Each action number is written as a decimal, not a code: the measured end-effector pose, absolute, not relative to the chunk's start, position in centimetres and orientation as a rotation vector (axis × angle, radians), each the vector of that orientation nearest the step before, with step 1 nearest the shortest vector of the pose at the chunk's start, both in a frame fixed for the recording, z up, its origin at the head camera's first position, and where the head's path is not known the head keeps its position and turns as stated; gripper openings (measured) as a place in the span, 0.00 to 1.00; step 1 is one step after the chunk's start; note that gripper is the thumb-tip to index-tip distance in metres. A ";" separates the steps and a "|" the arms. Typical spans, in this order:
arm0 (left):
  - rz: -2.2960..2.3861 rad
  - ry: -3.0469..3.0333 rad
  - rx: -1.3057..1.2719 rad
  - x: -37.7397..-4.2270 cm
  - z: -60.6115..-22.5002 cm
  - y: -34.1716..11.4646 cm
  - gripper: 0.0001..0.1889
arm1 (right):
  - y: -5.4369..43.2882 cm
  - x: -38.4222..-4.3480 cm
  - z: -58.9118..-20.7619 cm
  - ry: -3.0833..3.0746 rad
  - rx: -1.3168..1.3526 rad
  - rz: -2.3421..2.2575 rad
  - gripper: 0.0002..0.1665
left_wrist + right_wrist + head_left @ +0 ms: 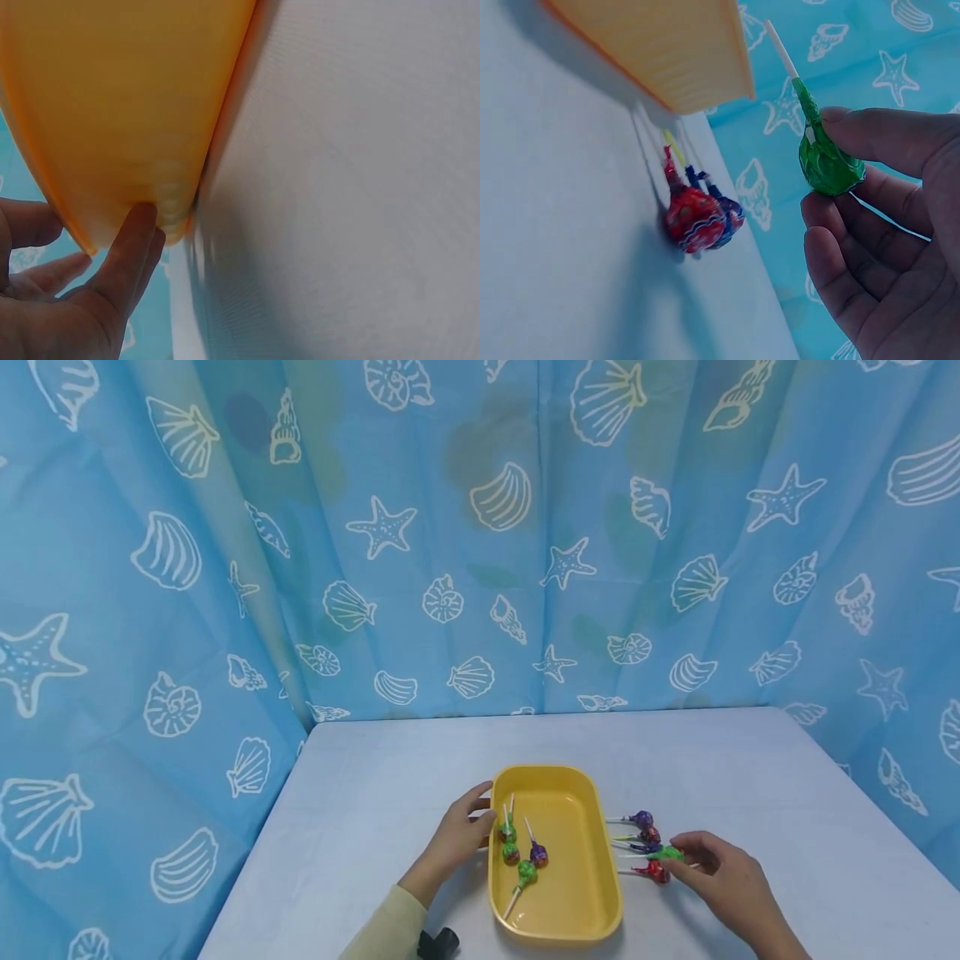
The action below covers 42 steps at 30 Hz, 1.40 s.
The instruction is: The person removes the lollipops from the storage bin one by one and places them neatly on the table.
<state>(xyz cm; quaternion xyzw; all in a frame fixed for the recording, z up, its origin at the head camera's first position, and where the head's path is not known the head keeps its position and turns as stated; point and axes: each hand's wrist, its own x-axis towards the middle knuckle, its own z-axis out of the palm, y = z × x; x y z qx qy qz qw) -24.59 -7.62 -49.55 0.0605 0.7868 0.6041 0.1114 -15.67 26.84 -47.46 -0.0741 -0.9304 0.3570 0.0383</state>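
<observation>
My right hand (731,881) pinches a green-wrapped lollipop (829,161) between thumb and fingers, its white stick pointing up and left in the right wrist view. That lollipop is raised over a row of wrapped lollipops on the table, among them a red one (657,871) and a purple one (641,819). Their sticks point toward a yellow tray (558,937). At the tray's left side, my left hand (456,831) holds the rim, fingers against the outer wall (127,150). Inside the tray lie several green lollipops (528,871) and a purple one (538,854).
The white table (390,760) reaches back to a blue curtain (450,568) printed with shells and starfish. A small black object (438,943) lies at the front edge of the view, beside the left sleeve (390,927).
</observation>
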 end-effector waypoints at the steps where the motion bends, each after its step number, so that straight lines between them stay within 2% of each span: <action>1: 1.773 2.311 0.175 -24.6 -49.5 -7.6 0.28 | 26.9 -15.6 -47.6 -2.854 -0.235 1.092 0.25; 26: 1.772 2.313 0.185 -24.7 -49.6 -7.7 0.27 | 26.4 -15.4 -50.0 -2.980 -0.309 1.155 0.21; 42: 1.784 2.294 0.183 -24.5 -49.5 -7.7 0.28 | 25.9 -15.4 -50.5 -3.069 -0.399 1.099 0.22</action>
